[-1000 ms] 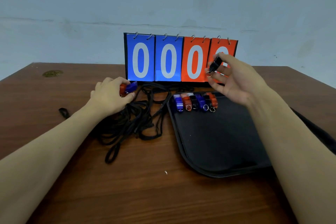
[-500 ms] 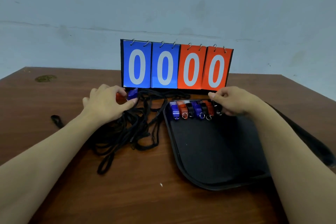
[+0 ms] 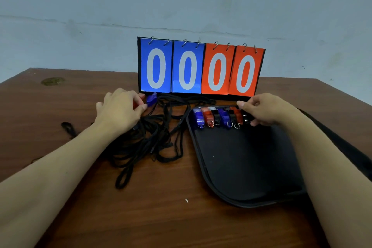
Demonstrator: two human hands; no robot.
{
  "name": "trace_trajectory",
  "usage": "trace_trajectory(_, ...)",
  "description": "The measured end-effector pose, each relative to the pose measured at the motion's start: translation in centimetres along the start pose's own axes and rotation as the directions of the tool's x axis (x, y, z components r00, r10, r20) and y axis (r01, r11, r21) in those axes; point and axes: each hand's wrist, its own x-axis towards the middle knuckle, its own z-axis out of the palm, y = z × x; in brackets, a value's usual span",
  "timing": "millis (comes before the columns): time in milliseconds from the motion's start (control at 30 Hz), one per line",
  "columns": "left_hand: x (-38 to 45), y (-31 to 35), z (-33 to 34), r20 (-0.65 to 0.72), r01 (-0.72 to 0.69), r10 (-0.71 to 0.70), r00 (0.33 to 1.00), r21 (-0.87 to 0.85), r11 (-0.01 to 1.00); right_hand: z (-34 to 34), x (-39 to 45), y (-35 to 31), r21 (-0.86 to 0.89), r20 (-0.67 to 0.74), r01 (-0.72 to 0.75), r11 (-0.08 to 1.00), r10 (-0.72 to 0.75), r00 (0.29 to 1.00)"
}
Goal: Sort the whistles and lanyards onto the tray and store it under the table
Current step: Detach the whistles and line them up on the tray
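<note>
Item: black tray (image 3: 247, 169), lying on the wooden bench (image 3: 161, 217), right of centre.

Contents: one row of whistles (image 3: 219, 117) along the tray's far edge, side by side: blue, red, black, blue, black, red, and a black whistle (image 3: 246, 118) at the right end.

Right hand (image 3: 265, 109): a second ago it was raised in front of the scoreboard (image 3: 201, 68) with that black whistle pinched in its fingers; it has since come down to the end of the row. Fingers are curled over the whistle, thumb beside it; the grip looks closed on it, not yet released.

Left hand (image 3: 120, 110): on the bench left of the tray, grip closed round a red whistle (image 3: 138, 102) and a blue whistle (image 3: 151, 99), both as before.

Lanyards (image 3: 149, 139): a black tangle on the bench between the left hand and the tray, none on the tray. One stray black loop (image 3: 68, 129) lies further left.

Status, judged: the row has gained one whistle. At least two whistles and all lanyards remain to be sorted; storing the tray under the bench is not yet due.
</note>
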Motion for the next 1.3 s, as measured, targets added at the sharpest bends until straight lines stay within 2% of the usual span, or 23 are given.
trace_trajectory(500,-0.3,-0.7,-0.5,-0.015,-0.075,0.075,0.997,-0.051,0.996,-0.1,0.0,-0.3,0.007,-0.036,-0.007,1.0,0.008,0.999)
trace_trajectory(633,-0.2,-0.7,-0.5,0.033,-0.105,0.104,0.994,0.035,0.994,-0.1,-0.3,-0.7,-0.004,-0.12,0.012,1.0,-0.013,0.993)
trace_trajectory(733,-0.1,-0.8,-0.4,0.005,-0.12,0.119,0.993,0.036,0.992,0.1,0.0,-0.7,-0.011,-0.207,0.066,0.998,-0.067,0.976)
trace_trajectory(967,0.1,-0.8,-0.5,-0.076,-0.125,0.129,0.989,0.063,0.99,0.6,-0.7,-1.9,-0.056,-0.413,0.246,0.968,-0.247,0.876)
trace_trajectory(1100,0.0,-0.8,-0.9,-0.128,-0.108,0.104,0.986,-0.026,0.994,1.2,-0.9,-2.2,-0.054,-0.39,0.305,0.951,-0.301,0.87)
trace_trajectory(1300,-0.2,0.1,-1.6,-0.217,-0.176,0.112,0.97,-0.303,0.937,1.6,-0.9,-2.6,-0.021,-0.38,0.359,0.933,-0.34,0.86)
